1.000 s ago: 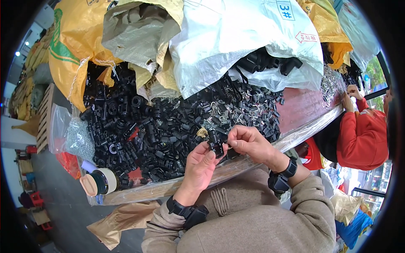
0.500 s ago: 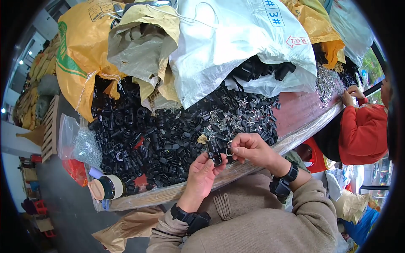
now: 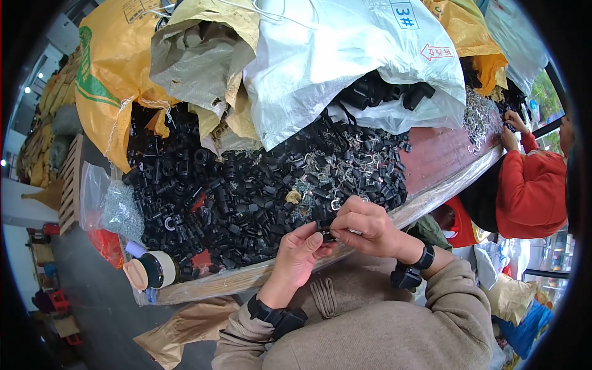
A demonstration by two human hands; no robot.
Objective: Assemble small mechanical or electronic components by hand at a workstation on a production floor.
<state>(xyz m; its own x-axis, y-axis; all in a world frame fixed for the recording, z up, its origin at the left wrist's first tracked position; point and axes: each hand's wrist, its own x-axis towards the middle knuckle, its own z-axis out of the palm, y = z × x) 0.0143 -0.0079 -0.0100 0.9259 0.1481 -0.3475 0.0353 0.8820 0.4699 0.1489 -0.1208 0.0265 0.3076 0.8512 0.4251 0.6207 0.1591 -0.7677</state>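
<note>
Close to the table's front edge, my left hand [image 3: 299, 254] holds a small black plastic part [image 3: 326, 234] between thumb and fingers. Against the right end of that part, my right hand [image 3: 368, 228] has its thumb and forefinger pinched together. Whatever lies between those fingertips is too small and hidden to make out. Just beyond my hands spreads a heap of small black plastic parts [image 3: 253, 213]. Bent metal clips [image 3: 336, 204] are scattered over the heap's right side, with a small yellowish piece [image 3: 293, 197] lying near them.
Large white [image 3: 296, 80] and yellow woven sacks [image 3: 114, 80] lie along the back, spilling black parts. A jar with a pink lid [image 3: 153, 271] and a clear bag of small metal pieces [image 3: 121, 209] sit at left. A person in red [image 3: 530, 191] works at far right. A wooden rim [image 3: 216, 285] edges the table.
My right hand has come down and closed in on the black part, which now sits lower and more tilted between both hands. The view has shifted slightly.
</note>
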